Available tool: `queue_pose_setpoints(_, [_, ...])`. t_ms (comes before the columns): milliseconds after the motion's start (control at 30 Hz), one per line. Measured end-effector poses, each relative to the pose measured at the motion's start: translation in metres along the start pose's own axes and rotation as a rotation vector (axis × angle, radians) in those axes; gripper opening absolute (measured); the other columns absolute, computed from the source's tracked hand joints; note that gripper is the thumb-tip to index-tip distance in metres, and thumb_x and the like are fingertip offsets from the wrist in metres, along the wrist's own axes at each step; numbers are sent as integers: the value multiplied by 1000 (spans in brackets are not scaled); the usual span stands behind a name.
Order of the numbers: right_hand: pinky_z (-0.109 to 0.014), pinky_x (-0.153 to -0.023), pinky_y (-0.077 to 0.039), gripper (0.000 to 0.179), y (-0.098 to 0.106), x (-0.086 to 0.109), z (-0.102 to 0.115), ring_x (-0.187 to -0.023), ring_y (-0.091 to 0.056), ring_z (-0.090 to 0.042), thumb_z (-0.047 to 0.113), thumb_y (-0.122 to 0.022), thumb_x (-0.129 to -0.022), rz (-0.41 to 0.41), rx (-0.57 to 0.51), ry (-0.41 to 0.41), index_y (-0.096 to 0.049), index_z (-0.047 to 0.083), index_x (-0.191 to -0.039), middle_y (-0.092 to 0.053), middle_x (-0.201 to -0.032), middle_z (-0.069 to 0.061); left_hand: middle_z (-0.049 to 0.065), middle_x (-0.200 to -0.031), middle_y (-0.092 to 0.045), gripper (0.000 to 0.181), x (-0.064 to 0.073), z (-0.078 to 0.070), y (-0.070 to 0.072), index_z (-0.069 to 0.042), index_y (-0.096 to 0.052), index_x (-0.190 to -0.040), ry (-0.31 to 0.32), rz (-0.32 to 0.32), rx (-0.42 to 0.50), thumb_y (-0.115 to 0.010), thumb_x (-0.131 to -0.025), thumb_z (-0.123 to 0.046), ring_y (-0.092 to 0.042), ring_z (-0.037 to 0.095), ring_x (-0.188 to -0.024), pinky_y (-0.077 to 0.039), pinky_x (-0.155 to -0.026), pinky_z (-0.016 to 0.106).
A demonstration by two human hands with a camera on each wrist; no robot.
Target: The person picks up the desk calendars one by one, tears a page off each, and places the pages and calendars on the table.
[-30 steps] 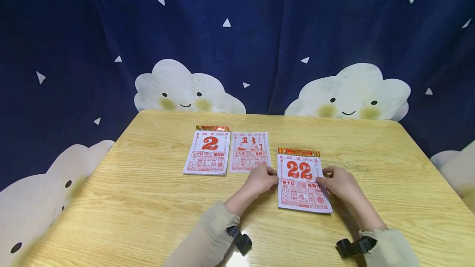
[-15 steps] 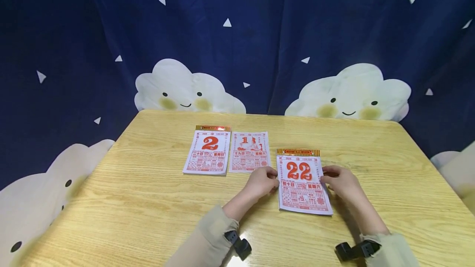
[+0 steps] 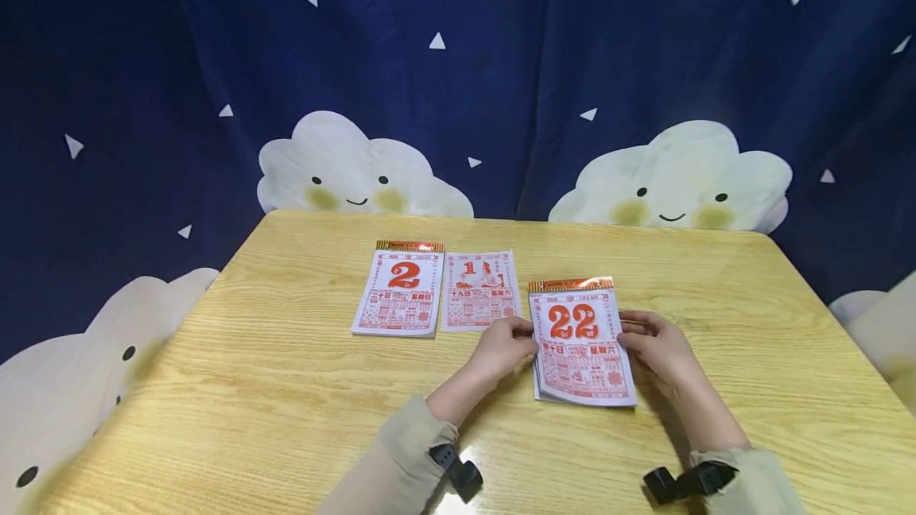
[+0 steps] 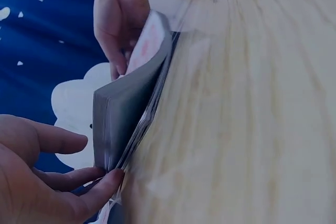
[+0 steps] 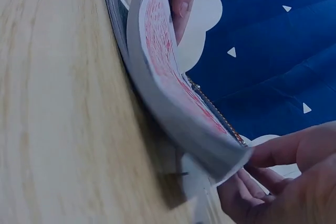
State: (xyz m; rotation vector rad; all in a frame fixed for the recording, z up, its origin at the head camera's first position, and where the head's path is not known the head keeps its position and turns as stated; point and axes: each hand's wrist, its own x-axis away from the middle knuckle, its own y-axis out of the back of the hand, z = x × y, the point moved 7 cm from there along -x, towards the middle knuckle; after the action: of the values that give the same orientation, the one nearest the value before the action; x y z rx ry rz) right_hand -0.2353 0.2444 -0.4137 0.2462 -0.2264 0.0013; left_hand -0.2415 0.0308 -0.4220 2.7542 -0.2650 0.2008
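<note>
The right hand [image 3: 660, 350] pinches the 22 calendar [image 3: 581, 356] by its right edge; the left hand [image 3: 502, 350], loosely parted, touches its left edge.

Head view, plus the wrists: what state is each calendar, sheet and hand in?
White paper calendar pad with red 22: pages bowed, parted into layers.
Left hand: touching that pad's left edge.
Right hand: gripping its right edge.
White paper calendar pad with red 2: lying flat.
White paper sheet with red 1: lying flat.

Sleeves [image 3: 386, 459] cropped, "22" calendar's fine print [image 3: 576, 373] (red) illegible
</note>
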Motion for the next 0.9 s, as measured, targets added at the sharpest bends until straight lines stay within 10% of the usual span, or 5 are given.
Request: queue_pose_setpoints(900, [-15,-70,-52,54,-3,-4,42,-81,-59,0,4,-55,-88,36,-299,126,-29,-12,-132,-61,-89,14,18,-101,-58,35,-11,-5,22,6,-51,-114,-36,-15,417,-57,-80,6,-56,14,-74,-54,-73,41])
